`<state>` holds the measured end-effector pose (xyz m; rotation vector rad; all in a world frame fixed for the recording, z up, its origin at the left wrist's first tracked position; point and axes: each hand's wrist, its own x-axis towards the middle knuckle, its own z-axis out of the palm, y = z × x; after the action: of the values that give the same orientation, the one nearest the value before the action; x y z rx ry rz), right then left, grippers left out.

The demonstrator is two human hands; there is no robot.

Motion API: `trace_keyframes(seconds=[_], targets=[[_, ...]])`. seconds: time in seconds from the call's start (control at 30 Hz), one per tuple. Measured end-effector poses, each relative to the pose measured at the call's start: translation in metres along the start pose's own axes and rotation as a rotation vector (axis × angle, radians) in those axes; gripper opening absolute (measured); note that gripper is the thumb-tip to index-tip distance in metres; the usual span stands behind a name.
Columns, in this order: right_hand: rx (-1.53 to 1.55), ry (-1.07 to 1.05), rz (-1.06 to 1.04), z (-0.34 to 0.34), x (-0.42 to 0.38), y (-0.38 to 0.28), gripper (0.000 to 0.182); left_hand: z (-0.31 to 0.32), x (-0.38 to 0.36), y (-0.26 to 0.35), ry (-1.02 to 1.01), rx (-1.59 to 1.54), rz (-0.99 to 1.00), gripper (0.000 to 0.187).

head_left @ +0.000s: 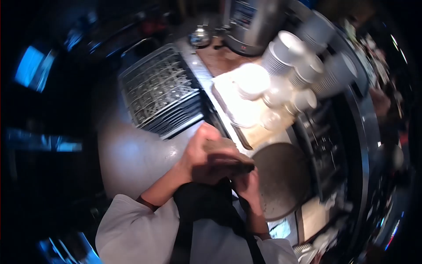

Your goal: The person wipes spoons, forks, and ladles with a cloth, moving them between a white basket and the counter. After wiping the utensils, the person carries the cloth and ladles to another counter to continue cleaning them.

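In front of the black apron, my left hand [198,147] is closed on a brownish-grey, cloth-like bundle [226,158], smeared by motion. My right hand [249,182] is at its lower right end, closed against it, with the fingers partly hidden beneath. I cannot tell exactly what the bundle is. Just beyond my left hand stands a grey dish rack [165,121] with several clear glasses [162,86] in its grid. A large round dark tray [283,180] lies right of my right hand.
Stacks of paper cups [281,53] and white bowls [252,81] stand on a pale board [259,134] ahead to the right. Behind them is a metal urn [248,31]. A metal counter [127,154] runs under the rack. Small items crowd the right side.
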<state>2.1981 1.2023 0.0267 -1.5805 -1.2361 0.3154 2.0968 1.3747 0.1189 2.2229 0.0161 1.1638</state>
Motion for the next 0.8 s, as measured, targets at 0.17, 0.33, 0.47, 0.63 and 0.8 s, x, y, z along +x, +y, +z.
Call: trace_keyframes(seconds=[0.17,0.33,0.47,0.63,0.8], targets=[[-0.176,-0.001,-0.431,-0.022,0.074,-0.094,0.030,-0.099,-0.034,-0.002,0.113,-0.008,-0.322,0.042],[0.370,-0.418,-0.044,0.030,0.103,-0.120,0.026,-0.172,-0.104,-0.043,-0.441,-0.672,-0.816,0.034],[0.686,-0.454,0.480,0.164,0.150,-0.098,0.046,-0.230,-0.174,-0.097,0.244,-0.143,-0.767,0.017],[0.742,-0.625,0.288,0.362,0.257,-0.051,0.036,-0.343,-0.172,-0.151,0.840,0.424,-0.624,0.030],[1.044,-0.591,0.090,0.495,0.389,-0.137,0.059,-0.387,-0.247,-0.161,1.236,0.457,-0.771,0.023]])
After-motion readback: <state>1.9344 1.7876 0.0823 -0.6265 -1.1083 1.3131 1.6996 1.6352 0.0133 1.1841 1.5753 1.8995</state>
